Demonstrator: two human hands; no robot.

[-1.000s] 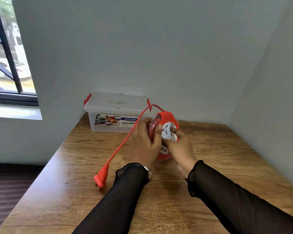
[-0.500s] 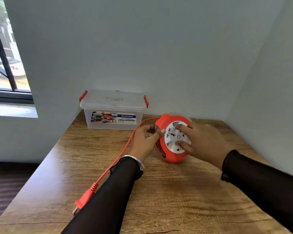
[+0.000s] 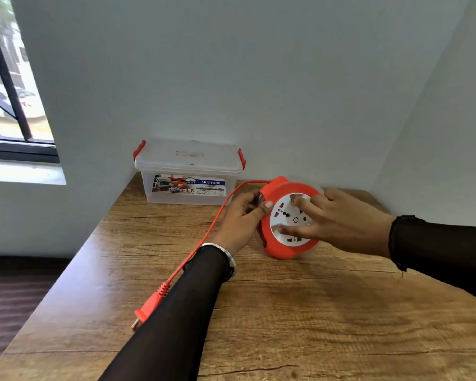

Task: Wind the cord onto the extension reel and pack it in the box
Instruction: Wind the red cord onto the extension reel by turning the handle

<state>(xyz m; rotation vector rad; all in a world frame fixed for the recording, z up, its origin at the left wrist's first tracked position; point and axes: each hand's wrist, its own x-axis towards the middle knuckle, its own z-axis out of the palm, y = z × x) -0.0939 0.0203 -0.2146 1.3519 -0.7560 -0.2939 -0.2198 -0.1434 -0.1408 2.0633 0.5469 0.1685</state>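
Round red plastic extension reel point(image 3: 279, 250) with a white socket face stands upright on its edge on the wooden table point(image 3: 286, 312), toward the table's far edge and nearer its far right corner than its left. Socket face point(image 3: 285, 215) is turned toward the camera and slightly to the left. Left hand point(image 3: 242, 215) grips the reel's left rim: thumb lies over the front of the red rim, fingers curl behind it. Right hand point(image 3: 341, 221) rests on the white face with fingers spread, index and thumb tips touching the face; it is not closed around anything, only pressing flat against it. A silver bangle point(image 3: 220, 250) sits on the left wrist; both forearms are in black sheer sleeves point(image 3: 176, 312). Thin red cord point(image 3: 204, 237) leaves the top left of the reel, arcs toward the left hand, then runs in a near-straight line across the table toward the near left edge, passing beside and partly under the left forearm. Its red two-pin plug point(image 3: 149, 306) lies flat on the table close to the left edge, pins pointing toward the near left corner. Translucent rectangular plastic box point(image 3: 188, 185) with a closed lid, red side clips and a printed "MULTI-BOX" label sits at the far left corner of the table against the wall, just apart from the reel. A barred window point(image 3: 8, 92) is at left, beyond the table.
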